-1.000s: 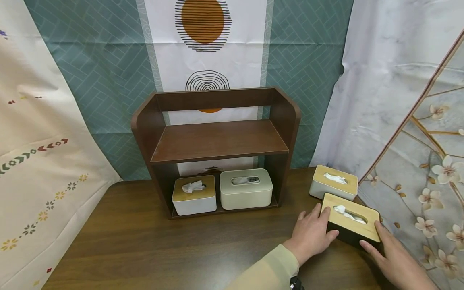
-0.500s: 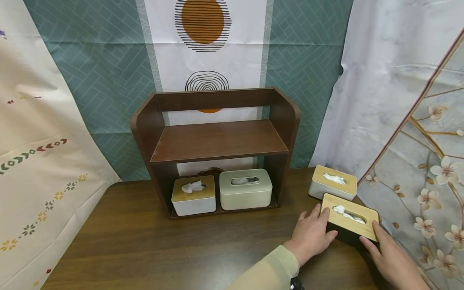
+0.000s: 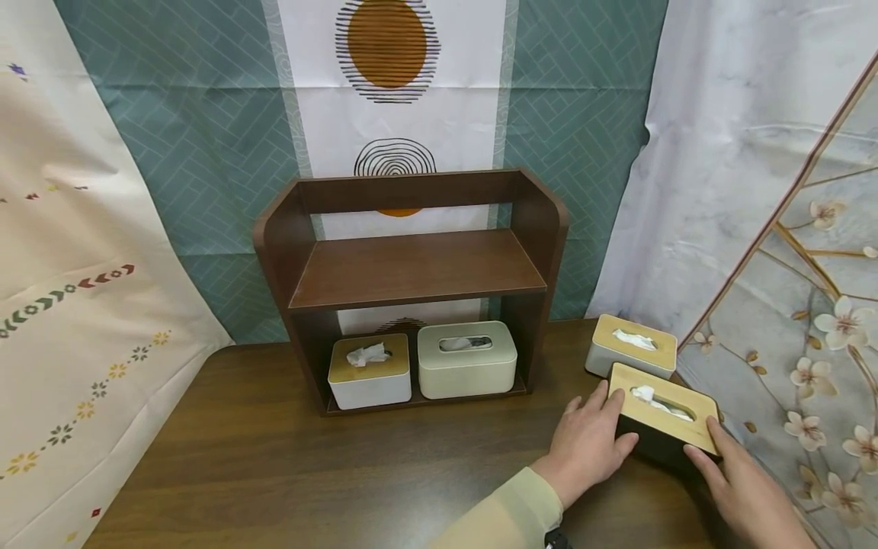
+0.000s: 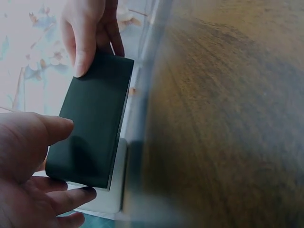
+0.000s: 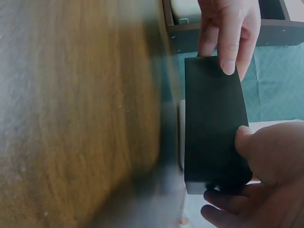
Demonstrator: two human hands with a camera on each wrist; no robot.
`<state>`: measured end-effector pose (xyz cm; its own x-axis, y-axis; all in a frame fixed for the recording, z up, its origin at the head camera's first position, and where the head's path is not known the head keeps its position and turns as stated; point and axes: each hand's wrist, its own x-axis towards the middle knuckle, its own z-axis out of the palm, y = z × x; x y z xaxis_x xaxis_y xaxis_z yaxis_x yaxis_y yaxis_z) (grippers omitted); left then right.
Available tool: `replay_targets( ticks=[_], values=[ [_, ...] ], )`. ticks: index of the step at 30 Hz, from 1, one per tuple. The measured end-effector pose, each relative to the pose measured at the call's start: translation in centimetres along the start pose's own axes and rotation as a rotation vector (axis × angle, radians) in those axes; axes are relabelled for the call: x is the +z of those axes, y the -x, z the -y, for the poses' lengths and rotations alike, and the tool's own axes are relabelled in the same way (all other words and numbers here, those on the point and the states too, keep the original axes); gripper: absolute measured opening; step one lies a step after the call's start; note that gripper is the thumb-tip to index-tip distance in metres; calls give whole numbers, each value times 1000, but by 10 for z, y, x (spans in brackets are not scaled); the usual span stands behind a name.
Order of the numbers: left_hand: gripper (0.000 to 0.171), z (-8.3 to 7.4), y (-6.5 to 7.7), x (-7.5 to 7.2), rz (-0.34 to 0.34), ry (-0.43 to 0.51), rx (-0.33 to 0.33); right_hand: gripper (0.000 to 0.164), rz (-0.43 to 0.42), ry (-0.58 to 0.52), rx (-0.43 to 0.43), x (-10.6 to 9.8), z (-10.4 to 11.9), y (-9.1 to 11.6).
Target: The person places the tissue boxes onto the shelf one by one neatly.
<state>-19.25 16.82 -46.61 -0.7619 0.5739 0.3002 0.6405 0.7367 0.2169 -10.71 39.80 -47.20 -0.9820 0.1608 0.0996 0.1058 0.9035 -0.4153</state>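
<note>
In the head view, a tissue box with black sides and a light wooden lid (image 3: 675, 427) is at the right of the table, a white tissue showing in its slot. My left hand (image 3: 583, 446) grips its left end, and my right hand (image 3: 748, 484) grips the right end. Both wrist views show the thumbs on the box's black front side (image 4: 97, 114), with other fingers around the ends. Whether its base touches the table, I cannot tell. Close behind it stands a white tissue box (image 3: 607, 334) with a wooden lid, its front partly hidden.
A dark brown two-tier shelf (image 3: 418, 267) stands at the back centre. Its lower tier holds a white wooden-lidded tissue box (image 3: 370, 390) and a cream tissue box (image 3: 466, 380). Patterned cloths hang behind and at both sides; the right cloth (image 3: 809, 427) is close to my right hand.
The black tissue box has risen very slightly, with both hands still gripping its ends. The head view has shifted a little. The shelf and other boxes stay in place.
</note>
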Motion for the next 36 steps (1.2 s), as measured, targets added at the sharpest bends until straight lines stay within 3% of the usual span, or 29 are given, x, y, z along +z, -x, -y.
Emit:
replay_targets(
  ticks=[15, 25, 36],
  values=[
    [57, 11, 19, -35, -139, -12, 25, 83, -37, -30, 1, -13, 29, 6],
    [50, 25, 36, -59, -308, 17, 26, 78, -140, -49, -80, -19, 59, 6],
    [47, 38, 50, -82, -408, 15, 39, 77, -169, -61, -124, -26, 85, 9]
  ],
)
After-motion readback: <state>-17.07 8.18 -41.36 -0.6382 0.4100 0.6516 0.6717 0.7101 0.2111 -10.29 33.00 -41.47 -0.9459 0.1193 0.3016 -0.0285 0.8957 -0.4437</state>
